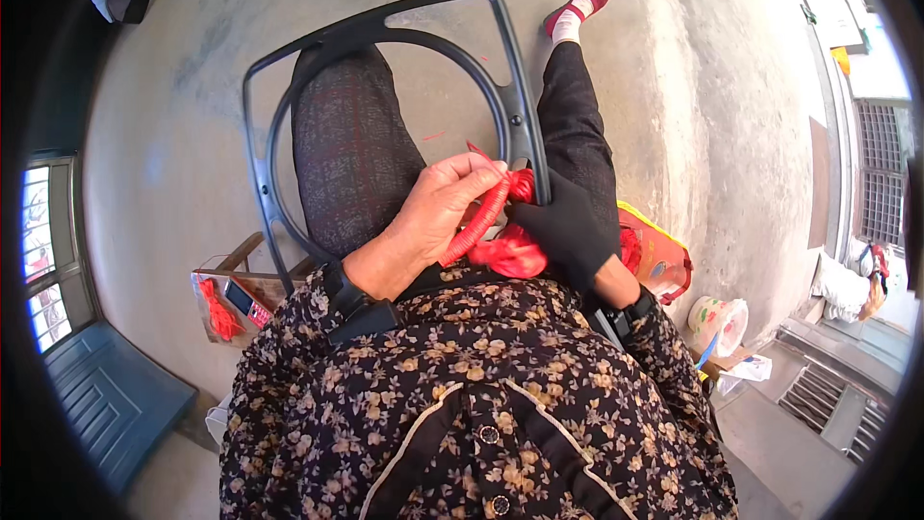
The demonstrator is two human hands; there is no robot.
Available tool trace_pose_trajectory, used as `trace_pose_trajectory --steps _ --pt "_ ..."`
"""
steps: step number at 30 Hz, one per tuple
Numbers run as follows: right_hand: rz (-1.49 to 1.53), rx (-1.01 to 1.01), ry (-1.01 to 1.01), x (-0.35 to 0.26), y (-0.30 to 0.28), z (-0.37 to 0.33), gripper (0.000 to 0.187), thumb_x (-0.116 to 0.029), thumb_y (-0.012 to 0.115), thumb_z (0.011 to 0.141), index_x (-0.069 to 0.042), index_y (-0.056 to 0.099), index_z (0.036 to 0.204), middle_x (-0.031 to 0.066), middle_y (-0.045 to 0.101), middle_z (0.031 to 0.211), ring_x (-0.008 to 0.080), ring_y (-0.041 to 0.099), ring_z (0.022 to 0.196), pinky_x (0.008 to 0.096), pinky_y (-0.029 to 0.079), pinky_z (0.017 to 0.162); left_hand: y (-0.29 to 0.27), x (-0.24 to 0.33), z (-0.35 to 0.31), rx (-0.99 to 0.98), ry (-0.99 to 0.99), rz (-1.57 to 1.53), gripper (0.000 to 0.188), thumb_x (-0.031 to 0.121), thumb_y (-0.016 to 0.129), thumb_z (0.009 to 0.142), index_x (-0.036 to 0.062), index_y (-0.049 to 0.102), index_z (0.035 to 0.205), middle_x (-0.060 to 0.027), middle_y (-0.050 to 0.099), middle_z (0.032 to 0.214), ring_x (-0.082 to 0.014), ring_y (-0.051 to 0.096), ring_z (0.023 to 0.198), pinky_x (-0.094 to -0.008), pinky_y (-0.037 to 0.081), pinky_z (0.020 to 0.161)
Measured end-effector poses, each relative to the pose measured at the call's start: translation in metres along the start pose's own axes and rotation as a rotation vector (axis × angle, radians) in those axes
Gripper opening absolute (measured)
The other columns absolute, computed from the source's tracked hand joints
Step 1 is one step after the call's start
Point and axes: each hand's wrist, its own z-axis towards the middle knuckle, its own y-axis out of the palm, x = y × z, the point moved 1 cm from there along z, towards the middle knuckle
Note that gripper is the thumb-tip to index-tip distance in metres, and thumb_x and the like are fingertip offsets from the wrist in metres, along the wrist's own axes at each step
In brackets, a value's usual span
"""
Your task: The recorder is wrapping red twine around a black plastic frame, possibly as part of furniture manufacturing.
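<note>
A black frame [517, 101] with rounded corners and a round ring inside stands tilted over my lap. My left hand [438, 207] is bare and closed, pinching a coiled length of red cord [478, 224] between thumb and fingers near the frame's right side. My right hand [575, 236] wears a black glove and is closed around the lower right part of the frame. Red cord is wrapped in a lump at that bar, and a loose red bundle [512, 254] hangs below, between my hands. The glove hides some of the cord and bar.
To my left, a small wooden bench [214, 313] bears a red bundle [220, 308] and a mobile phone [247, 302]. At my right are a red bag [664, 265] with yellow edging and a white bucket [720, 323]. A blue panel [120, 395] stands at lower left.
</note>
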Motion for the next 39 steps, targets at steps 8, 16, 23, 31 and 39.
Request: trace_pose_trajectory --steps 8,16,23,31,39 --pt "1.188 -0.06 0.093 0.042 -0.031 0.012 0.035 -0.031 0.055 0.09 -0.005 0.051 0.113 0.0062 0.059 0.096 0.0188 0.058 0.088 0.0319 0.048 0.083 -0.009 0.02 -0.01 -0.033 -0.036 0.062 0.019 0.019 0.053 0.093 0.001 0.057 0.093 -0.0044 0.06 0.077 -0.0111 0.06 0.065 -0.02 0.05 0.057" --pt "0.886 0.584 -0.058 0.102 -0.148 -0.02 0.048 -0.042 0.046 0.093 -0.004 0.051 0.121 0.0019 0.057 0.078 0.0128 0.055 0.072 0.0282 0.048 0.066 -0.011 0.014 -0.008 0.002 -0.094 0.0 0.026 0.026 0.051 0.094 0.0016 0.054 0.102 -0.0096 0.061 0.078 -0.0156 0.06 0.062 -0.0247 0.052 0.054" --pt "0.861 0.498 -0.026 0.106 -0.155 -0.019 0.042 -0.04 0.056 0.088 -0.004 0.057 0.11 0.0068 0.061 0.09 0.019 0.058 0.084 0.0323 0.049 0.071 -0.007 0.017 -0.008 0.015 -0.082 -0.069 0.022 0.024 0.053 0.092 0.0037 0.055 0.1 -0.0109 0.062 0.075 -0.017 0.062 0.058 -0.0269 0.053 0.05" --pt "-0.259 0.569 -0.467 0.01 -0.073 0.055 0.033 -0.021 0.063 0.083 -0.001 0.058 0.108 0.0067 0.062 0.09 0.0172 0.059 0.083 0.0295 0.048 0.071 0.002 0.017 -0.009 -0.077 -0.152 -0.123 0.016 0.017 0.053 0.091 0.0025 0.055 0.087 -0.0135 0.062 0.074 -0.0192 0.063 0.059 -0.0289 0.054 0.051" --pt "0.561 -0.047 -0.135 -0.046 -0.004 0.031 0.042 -0.028 0.052 0.092 0.003 0.05 0.12 0.0101 0.06 0.105 0.0175 0.058 0.096 0.0316 0.047 0.084 -0.003 0.001 -0.004 -0.176 -0.31 -0.05 0.021 0.02 0.057 0.089 0.0023 0.056 0.101 -0.0125 0.063 0.085 -0.02 0.064 0.075 -0.0285 0.055 0.065"
